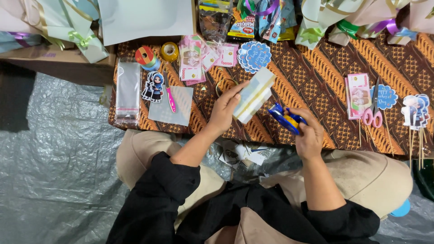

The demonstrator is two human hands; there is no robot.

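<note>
Nearest you, your right hand (309,135) holds a blue and yellow tape dispenser (286,118) just over the near edge of the worktop (316,77); your fingers (302,113) are curled closed around it, and they hide most of its right side. Just to its left, your left hand (224,108) grips a pale stack of folded paper (254,95), tilted with its far end raised; your thumb lies along its upper edge and the rest of the fingers are closed underneath, out of sight. The stack and the dispenser sit close together but do not touch. Farther off lie a pink-handled knife (170,96), pink banknotes (195,58), blue round tags (254,56) and pink scissors (374,108). The wrapped bundles along the far edge are cut off.
</note>
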